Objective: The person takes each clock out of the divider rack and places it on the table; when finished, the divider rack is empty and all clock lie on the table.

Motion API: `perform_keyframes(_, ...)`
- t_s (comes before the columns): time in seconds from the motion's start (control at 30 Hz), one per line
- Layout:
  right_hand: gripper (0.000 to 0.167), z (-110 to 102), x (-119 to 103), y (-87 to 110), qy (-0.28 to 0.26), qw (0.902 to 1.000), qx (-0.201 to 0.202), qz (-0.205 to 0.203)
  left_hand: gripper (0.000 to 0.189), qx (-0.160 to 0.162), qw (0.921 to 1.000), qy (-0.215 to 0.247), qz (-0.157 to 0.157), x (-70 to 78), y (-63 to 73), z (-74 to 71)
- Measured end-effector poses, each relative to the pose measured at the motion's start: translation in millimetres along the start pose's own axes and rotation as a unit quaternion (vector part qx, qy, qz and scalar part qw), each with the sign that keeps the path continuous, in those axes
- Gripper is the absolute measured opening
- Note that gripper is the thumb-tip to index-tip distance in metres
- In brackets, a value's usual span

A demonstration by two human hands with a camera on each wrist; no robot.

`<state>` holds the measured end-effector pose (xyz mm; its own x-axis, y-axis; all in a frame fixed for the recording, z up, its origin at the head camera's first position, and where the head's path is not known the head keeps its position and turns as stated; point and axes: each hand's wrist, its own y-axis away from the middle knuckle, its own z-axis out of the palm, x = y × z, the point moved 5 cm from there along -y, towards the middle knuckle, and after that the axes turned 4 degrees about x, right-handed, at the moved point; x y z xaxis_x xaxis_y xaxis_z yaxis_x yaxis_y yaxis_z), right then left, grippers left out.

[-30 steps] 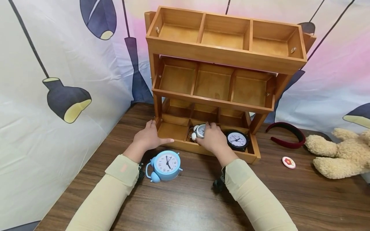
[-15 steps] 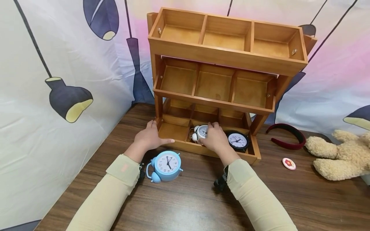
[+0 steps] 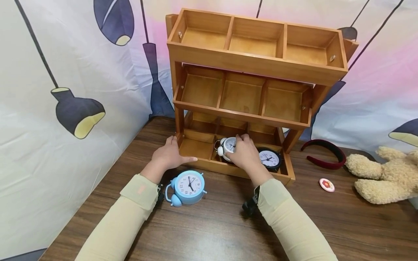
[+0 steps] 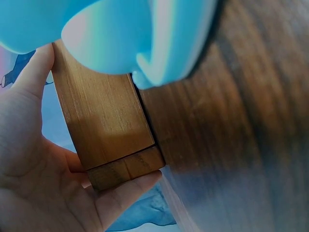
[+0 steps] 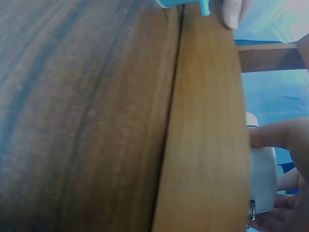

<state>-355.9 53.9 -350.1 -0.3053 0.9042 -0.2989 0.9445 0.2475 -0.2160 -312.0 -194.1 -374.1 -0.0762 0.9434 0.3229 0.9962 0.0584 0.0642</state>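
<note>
A white twin-bell alarm clock (image 3: pixel 230 144) stands tilted in the middle compartment of the bottom tier of a wooden shelf (image 3: pixel 209 165). My right hand (image 3: pixel 245 154) grips its right side, thumb at the front and fingers behind; in the right wrist view the clock's white body (image 5: pixel 263 179) shows between them, partly behind the tray's front board. My left hand (image 3: pixel 166 156) holds the left corner of the bottom tray, its thumb along the front edge and its fingers round the side board (image 4: pixel 104 116). Just in front of that hand lies a light-blue alarm clock (image 3: pixel 188 186) on the table.
A black alarm clock (image 3: pixel 269 158) sits in the right bottom compartment, beside my right hand. Farther right on the table are a dark red headband (image 3: pixel 326 163), a round flower badge (image 3: pixel 327 185) and a teddy bear (image 3: pixel 388 174). Two upper tiers (image 3: pixel 254 65) overhang the bottom one.
My right hand has shifted slightly right and up, and the white alarm clock has come with it, more of its face showing. The left hand stays on the tray corner.
</note>
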Motion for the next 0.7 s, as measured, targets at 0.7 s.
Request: perform_keyframes(0.7, 0.088, -40, -5, 26.7, -0.008, 0.9994, 0.029, -0.014, 0.127, 0.0, 1.0, -0.004, 0.006, 1.0, 1.4, -0.9)
